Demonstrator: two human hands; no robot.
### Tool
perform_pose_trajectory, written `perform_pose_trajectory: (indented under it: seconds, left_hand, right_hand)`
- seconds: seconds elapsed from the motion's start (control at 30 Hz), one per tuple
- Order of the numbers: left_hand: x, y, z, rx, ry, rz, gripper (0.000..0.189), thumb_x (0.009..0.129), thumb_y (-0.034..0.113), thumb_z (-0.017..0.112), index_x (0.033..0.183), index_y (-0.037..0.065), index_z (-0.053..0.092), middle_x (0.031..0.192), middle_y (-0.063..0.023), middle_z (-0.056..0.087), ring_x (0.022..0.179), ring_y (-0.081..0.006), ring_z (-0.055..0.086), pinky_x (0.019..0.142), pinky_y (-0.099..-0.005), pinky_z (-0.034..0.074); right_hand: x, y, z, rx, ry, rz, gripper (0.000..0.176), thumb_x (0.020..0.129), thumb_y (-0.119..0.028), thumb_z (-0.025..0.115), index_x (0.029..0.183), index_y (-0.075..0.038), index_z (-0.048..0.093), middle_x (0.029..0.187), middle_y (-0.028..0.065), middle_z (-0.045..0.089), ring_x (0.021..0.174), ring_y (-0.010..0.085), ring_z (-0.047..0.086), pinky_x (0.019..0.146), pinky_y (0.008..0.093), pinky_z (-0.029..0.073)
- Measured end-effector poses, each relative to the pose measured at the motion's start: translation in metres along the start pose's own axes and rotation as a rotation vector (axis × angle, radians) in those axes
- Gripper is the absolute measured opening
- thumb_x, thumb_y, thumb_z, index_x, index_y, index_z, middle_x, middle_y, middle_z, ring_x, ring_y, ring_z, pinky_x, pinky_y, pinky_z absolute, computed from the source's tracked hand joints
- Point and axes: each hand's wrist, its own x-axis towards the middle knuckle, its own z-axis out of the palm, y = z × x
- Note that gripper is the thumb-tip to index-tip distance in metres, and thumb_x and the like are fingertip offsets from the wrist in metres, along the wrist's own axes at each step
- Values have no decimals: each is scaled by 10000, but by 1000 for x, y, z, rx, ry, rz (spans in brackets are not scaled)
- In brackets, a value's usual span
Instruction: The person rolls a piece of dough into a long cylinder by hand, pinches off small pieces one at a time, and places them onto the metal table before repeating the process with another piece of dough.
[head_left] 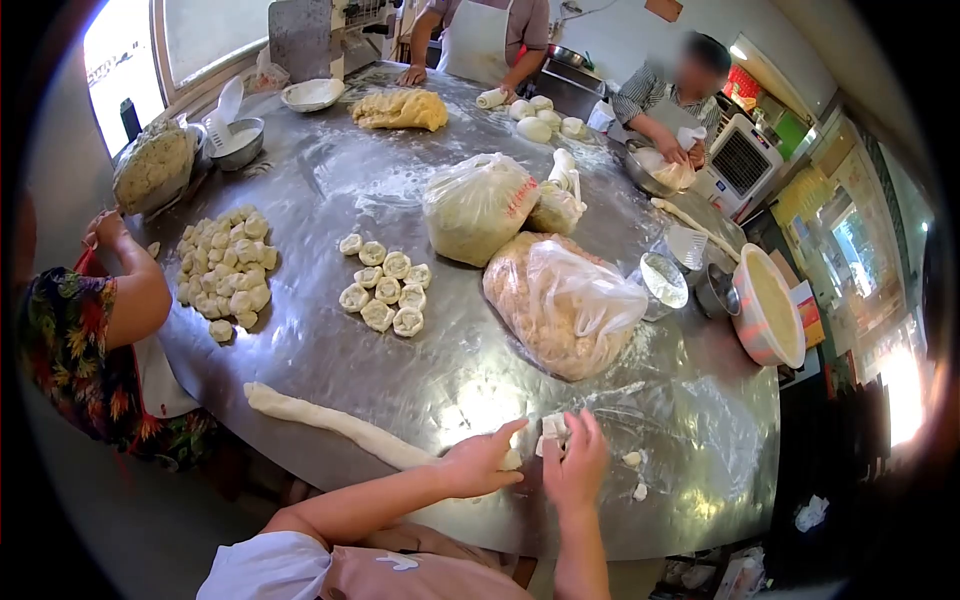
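A long dough rope (pixel 330 415) lies along the near edge of the steel table. My left hand (pixel 480 462) is around its right end, thumb and forefinger on either side of the tip. Just to the right, my right hand (pixel 577 460) has a small white piece of dough (pixel 551 432) between thumb and fingers; the fingers partly cover it. Two small dough scraps (pixel 632 459) lie right of that hand. Ahead of my hands is a big lump of dough (pixel 550 310) under clear plastic.
Dough rounds (pixel 388 290) and a pile of dough pieces (pixel 225 262) lie left on the table (pixel 330 355). A bagged lump (pixel 475 208), a metal cup (pixel 664 282) and a large tub (pixel 768 305) stand beyond. Co-workers work at the left and far sides.
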Motion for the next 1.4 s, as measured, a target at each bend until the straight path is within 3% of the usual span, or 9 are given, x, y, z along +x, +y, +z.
perform_pose_trajectory:
  seconds: [0.2,0.33,0.47,0.57,0.87,1.0,1.13,1.23,1.4]
  left_hand:
    - [-8,-15,2,-125,133,176,1098,761,127,734,1609,102,37,1492,-210,398,1199,-423,548,992,-429,486]
    - [-17,-35,-5,-77,31,283,919,779,139,724,1574,144,263,1519,-166,382,1275,-380,506,1008,-404,475]
    - [-15,-22,-5,-17,-31,-12,492,799,192,706,1270,107,593,1078,-204,692,991,-421,659,827,-460,538]
    - [-17,-28,2,-105,100,167,334,807,206,689,1114,81,642,891,-220,700,858,-447,667,741,-485,539]
    - [-21,-18,1,48,49,-2,230,846,239,705,1020,89,682,948,-194,707,896,-414,671,775,-455,541]
    - [-41,18,-9,-69,-80,201,227,898,316,715,991,111,688,954,-162,699,912,-380,671,796,-450,534]
    - [-21,-6,-13,1,61,-19,463,843,339,759,1233,156,590,1013,-161,709,1017,-381,666,885,-463,519]
    - [-17,-18,-6,-9,200,51,908,801,246,782,1535,151,258,1372,-245,510,1128,-421,614,965,-471,497]
    - [-24,-29,-10,-117,233,119,1021,772,123,732,1583,85,114,1500,-255,385,1332,-424,457,1077,-444,438]
  right_hand:
    - [-24,-57,9,712,-272,92,249,899,-158,691,1097,-30,611,1050,178,621,919,355,617,786,420,512]
    - [-23,-62,11,694,-179,105,130,927,-139,671,988,-37,619,900,157,613,812,354,608,735,421,508]
    - [-14,-69,7,656,-73,84,134,916,-138,687,970,-39,615,875,152,610,766,345,605,680,409,506]
    - [-10,-70,6,604,-36,31,159,897,-147,718,946,-42,609,854,148,608,747,340,603,648,404,500]
    - [-15,-53,41,530,65,216,235,829,-187,794,858,-49,606,828,133,611,722,339,605,637,413,491]
    - [-8,-11,59,287,-30,375,282,824,-271,784,886,-50,621,907,134,637,800,349,614,722,447,502]
    - [3,-6,33,276,-15,119,342,850,-255,738,1078,-30,619,1079,169,626,962,375,605,882,484,485]
    - [2,-29,17,510,-180,58,403,882,-205,696,1220,-18,584,1191,204,593,1019,365,608,937,473,491]
    - [-16,-73,19,801,-387,136,256,919,-199,691,1096,-24,633,998,156,644,826,306,651,728,381,535]
